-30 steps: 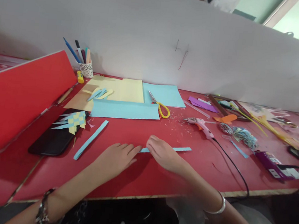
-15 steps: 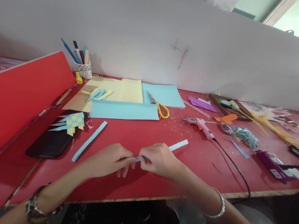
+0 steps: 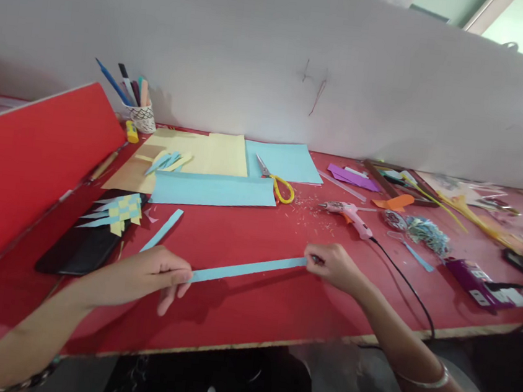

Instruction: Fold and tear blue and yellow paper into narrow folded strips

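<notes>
A light blue paper strip (image 3: 249, 267) is stretched nearly straight between my two hands, just above the red tabletop. Its left end is pinched by my left hand (image 3: 155, 275), thumb against fingers. My right hand (image 3: 331, 264) is closed round the other end. A second blue paper strip (image 3: 163, 229) lies beyond my left wrist, its near part hidden by my hand. Left of it, a woven blue and yellow paper piece (image 3: 122, 209) rests on a black phone-like slab (image 3: 73, 248).
Yellow-handled scissors (image 3: 278, 182) lie by a wide blue paper piece (image 3: 215, 191). A pink glue gun (image 3: 348, 216) with a black cord is beyond my right hand. A purple power strip (image 3: 474, 284) lies at right. A red board (image 3: 34, 172) leans at left; a pen cup (image 3: 142, 118) stands behind.
My hands have moved apart, left hand to the left and right hand to the right. The blue strip now spans between them. The view has shifted slightly.
</notes>
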Available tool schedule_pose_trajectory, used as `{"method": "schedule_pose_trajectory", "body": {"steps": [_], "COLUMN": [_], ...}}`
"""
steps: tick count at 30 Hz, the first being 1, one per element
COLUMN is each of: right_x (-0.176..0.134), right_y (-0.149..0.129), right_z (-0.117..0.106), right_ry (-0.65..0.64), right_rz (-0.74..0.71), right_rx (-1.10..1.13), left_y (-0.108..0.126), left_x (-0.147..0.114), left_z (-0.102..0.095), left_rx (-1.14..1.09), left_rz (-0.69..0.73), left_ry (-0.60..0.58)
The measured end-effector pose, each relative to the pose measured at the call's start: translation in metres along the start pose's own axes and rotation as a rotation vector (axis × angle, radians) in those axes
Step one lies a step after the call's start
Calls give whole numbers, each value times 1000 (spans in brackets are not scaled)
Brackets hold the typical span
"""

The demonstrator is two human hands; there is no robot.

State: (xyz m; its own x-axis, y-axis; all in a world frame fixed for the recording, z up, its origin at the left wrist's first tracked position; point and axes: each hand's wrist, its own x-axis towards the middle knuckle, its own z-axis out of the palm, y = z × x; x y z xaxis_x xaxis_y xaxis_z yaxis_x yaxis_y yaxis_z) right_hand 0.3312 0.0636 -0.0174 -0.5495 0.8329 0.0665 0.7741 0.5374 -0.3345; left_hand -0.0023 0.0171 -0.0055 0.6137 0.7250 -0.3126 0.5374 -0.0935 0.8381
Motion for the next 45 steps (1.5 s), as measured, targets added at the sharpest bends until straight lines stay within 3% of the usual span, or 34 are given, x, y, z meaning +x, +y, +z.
{"method": "schedule_pose_trajectory", "body": {"steps": [3,5,7,8,11,14,17,21,26,30,32,38,43,45], "right_x": [-7,-6,-1,2,14,22,27,32,37,32,28,8,-6,-7], "right_y": [22,19,-1,-15,-58,-83,-88,-91,-103,-104,-99,-62,-41,-44], "right_z": [-6,-10,-12,-12,-7,1,8,14,15,6,2,-11,-26,-27], "right_ry": [96,177,303,305,43,-163,-302,-325,-270,-305,-347,-374,-308,-283], "right_rz": [161,193,115,22,-245,-301,-269,-201,-235,-224,-189,-59,61,18], "right_rx": [-116,-129,-43,12,69,65,5,-14,127,304,402,482,374,281], "left_y": [1,4,7,8,8,5,7,23,39,32,26,2,-17,-11], "left_x": [-9,-11,-10,-9,-4,-3,-3,6,28,30,26,4,-20,-19], "left_z": [-5,-5,-2,-1,3,4,7,23,44,45,42,18,-11,-10], "left_rx": [44,77,101,114,166,210,324,690,953,1093,1151,1229,1270,1163], "left_rz": [-51,-91,-108,-104,-59,-21,-42,-71,158,436,501,334,-20,-20], "left_ry": [39,44,24,18,31,42,78,330,407,551,602,655,732,774]}}
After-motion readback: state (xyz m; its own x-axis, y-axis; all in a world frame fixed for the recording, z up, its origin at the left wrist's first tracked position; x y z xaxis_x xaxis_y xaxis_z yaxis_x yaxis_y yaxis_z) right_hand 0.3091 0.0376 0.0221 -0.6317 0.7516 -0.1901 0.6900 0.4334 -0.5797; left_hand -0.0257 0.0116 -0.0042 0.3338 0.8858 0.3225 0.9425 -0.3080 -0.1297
